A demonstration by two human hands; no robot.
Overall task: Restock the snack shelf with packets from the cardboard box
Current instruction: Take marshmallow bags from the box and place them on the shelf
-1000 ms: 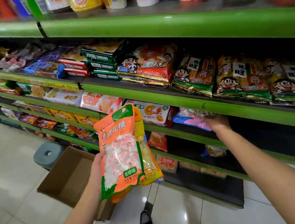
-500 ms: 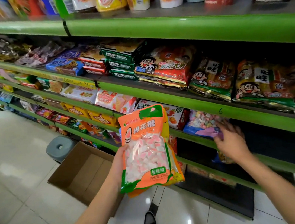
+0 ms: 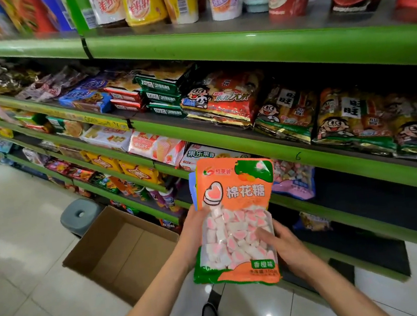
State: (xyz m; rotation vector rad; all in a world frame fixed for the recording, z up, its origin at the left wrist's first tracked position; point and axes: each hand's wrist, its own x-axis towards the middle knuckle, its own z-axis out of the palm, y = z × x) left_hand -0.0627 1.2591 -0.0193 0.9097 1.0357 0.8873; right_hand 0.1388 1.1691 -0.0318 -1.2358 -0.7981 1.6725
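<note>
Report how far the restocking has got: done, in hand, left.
Done: a purple marshmallow packet lies on the shelf, and the cardboard box shows no packets inside. In hand: the left hand and right hand both hold the orange marshmallow packet, with others behind it. Left: shelving these beside the purple one.

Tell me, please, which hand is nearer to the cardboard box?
Left. The left hand grips the marshmallow packet's near edge just beside the box; the right hand is on the packet's far side, away from it.
</note>
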